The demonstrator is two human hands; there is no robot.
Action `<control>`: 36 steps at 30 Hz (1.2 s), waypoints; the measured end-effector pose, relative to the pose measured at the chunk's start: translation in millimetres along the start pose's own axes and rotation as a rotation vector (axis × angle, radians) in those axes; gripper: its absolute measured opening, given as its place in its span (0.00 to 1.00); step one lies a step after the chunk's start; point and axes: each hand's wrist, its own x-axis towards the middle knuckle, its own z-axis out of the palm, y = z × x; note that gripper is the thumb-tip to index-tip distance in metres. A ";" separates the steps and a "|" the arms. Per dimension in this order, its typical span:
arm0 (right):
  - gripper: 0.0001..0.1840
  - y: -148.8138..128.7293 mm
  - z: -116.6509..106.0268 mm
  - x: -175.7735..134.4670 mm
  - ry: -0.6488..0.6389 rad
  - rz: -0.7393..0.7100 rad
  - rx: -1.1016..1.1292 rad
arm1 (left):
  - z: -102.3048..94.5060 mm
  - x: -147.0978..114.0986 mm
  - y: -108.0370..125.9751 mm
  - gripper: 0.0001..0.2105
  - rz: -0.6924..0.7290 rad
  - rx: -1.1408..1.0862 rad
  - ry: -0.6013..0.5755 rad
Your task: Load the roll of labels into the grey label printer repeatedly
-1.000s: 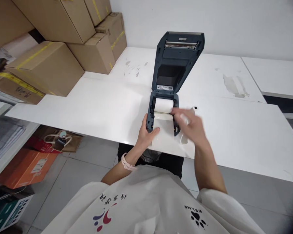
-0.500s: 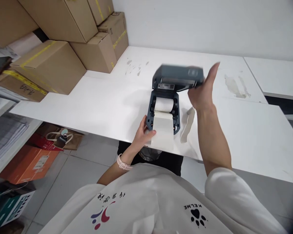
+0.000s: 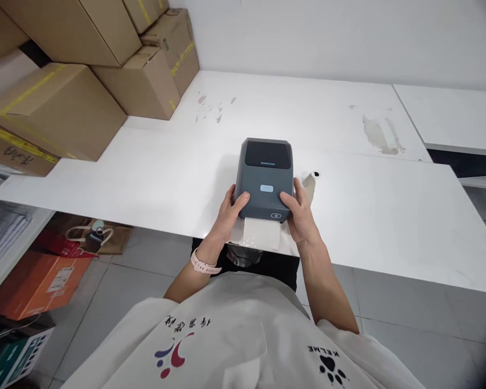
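Note:
A dark grey label printer point(image 3: 266, 181) stands near the table's front edge with its lid closed. My left hand point(image 3: 227, 216) grips its left side, the thumb on top of the lid. On the other side, my right hand point(image 3: 301, 215) holds the printer the same way, its thumb lying on the lid. White label paper point(image 3: 261, 233) sticks out of the front slot towards me. The roll inside is hidden under the lid. Just right of the printer lies a curled strip of backing paper point(image 3: 310, 186) with a small dark-ended core.
Cardboard boxes point(image 3: 60, 108) are stacked at the table's left end. The white table point(image 3: 166, 173) has peeled patches towards the wall. Below on the left, an orange box point(image 3: 36, 281) and a paper bag point(image 3: 119, 237) sit on the floor.
The printer's lid, raised before, has come down shut. My right hand has moved down from the lid to the printer's right side. My left hand stays at the left side.

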 end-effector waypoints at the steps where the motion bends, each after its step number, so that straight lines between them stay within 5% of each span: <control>1: 0.57 2.7 -0.4 -3.2 -0.023 0.018 0.019 | 0.6 -1.3 0.0 0.36 -0.018 -0.008 -0.010; 10: 0.51 4.9 2.3 -6.5 0.016 0.065 0.124 | -1.6 4.6 -17.0 0.36 0.090 0.132 0.130; 15: 0.54 7.0 4.0 -6.4 0.063 0.090 0.141 | -0.9 -0.7 -16.3 0.35 0.087 0.141 0.089; 20: 0.60 15.6 0.1 -2.3 0.080 0.078 0.093 | 1.8 -46.1 -35.0 0.23 0.208 0.290 0.427; 22: 0.56 19.7 -2.3 -0.2 0.050 0.038 0.049 | 3.3 -60.8 -41.2 0.19 0.048 0.232 0.314; 25: 0.51 23.8 -4.1 2.2 0.031 -0.022 0.008 | 7.9 -67.4 -37.1 0.27 -0.201 0.073 0.030; 31: 0.56 14.9 2.0 -2.2 0.100 0.007 -0.015 | 11.5 -57.6 -26.5 0.29 -0.182 0.021 -0.028; 33: 0.52 5.1 4.5 -8.8 0.209 -0.116 -0.166 | 6.7 -54.3 -32.7 0.29 -0.168 0.081 -0.042; 36: 0.34 -11.8 7.0 -19.2 0.295 -0.501 -0.551 | -3.5 -52.7 -40.5 0.29 -0.149 0.201 -0.105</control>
